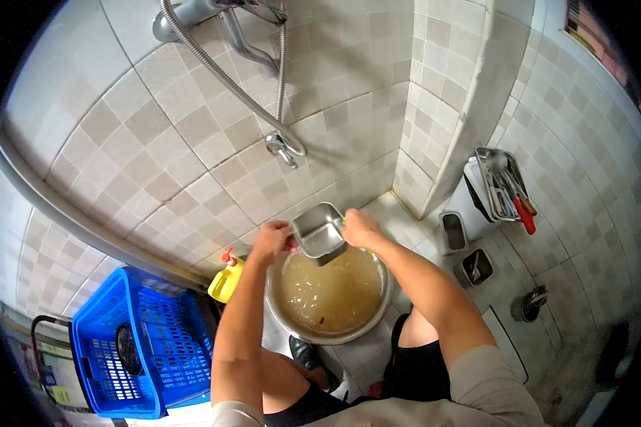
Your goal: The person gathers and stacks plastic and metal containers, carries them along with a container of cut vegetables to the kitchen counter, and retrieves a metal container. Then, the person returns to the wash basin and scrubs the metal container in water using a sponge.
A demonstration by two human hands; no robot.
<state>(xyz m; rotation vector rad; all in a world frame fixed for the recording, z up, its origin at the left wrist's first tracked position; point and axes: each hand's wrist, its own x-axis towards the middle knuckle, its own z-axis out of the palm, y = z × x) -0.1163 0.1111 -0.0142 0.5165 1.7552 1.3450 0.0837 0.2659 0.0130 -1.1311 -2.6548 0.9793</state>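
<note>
A rectangular metal pan (322, 238), tilted so its inside shows, is held over a large round metal basin (272, 302). My left hand (273, 239) is closed on the pan's left edge. At the right edge is my right hand (362, 229), its fingers bent closed. A small yellow-green bit shows by those fingers; what it belongs to is hidden. Cloudy brownish water (331, 295) fills much of the basin, with a small dark piece floating near the front. The basin stands on the tiled floor between my feet and the wall.
Left of the basin are a yellow pump bottle (226, 280) and a blue plastic basket (137, 349). To the right stand metal containers (453, 232), (476, 267), a cup of utensils (528, 304) and a tray of utensils (504, 186). A shower hose (224, 80) hangs above.
</note>
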